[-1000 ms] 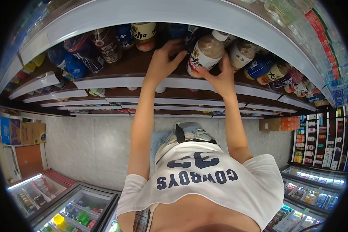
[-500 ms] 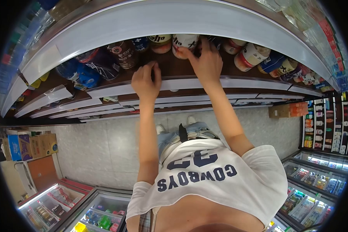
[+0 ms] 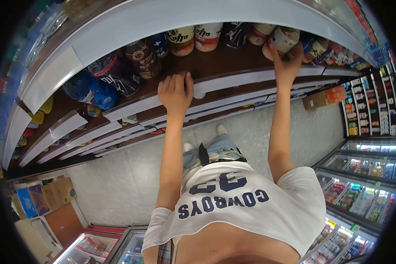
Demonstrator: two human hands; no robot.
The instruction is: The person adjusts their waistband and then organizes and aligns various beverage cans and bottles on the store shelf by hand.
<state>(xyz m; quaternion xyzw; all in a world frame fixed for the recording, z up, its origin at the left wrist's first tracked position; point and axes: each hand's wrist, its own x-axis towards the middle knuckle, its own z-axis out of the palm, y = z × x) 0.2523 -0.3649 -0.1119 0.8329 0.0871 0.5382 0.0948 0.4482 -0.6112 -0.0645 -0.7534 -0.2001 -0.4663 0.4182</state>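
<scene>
My right hand point(image 3: 288, 66) is on a bottle with a whitish label point(image 3: 284, 42), thumb on its left side and fingers on its right. The bottle stands slightly tilted on the brown shelf point(image 3: 224, 64). With its fingers curled together, my left hand point(image 3: 176, 90) rests at the shelf's front edge, holding nothing visible. Further back, a cream-labelled bottle point(image 3: 180, 38) and a white-labelled bottle point(image 3: 208, 36) stand side by side. A dark bottle point(image 3: 234, 35) and another pale bottle point(image 3: 260, 33) are between those and the held one.
Left on the shelf are a brown bottle point(image 3: 143, 59), a dark bottle point(image 3: 119, 77) and a blue one point(image 3: 102, 93). A white shelf rail point(image 3: 163, 31) runs overhead. Cardboard boxes point(image 3: 57, 193) stand at lower left, glass-topped freezers point(image 3: 361, 189) at lower right.
My right hand has left the white-labelled bottle, now beside the cream-labelled one, and moved right to another bottle. My left hand went from among the bottles to the shelf edge. The view has turned.
</scene>
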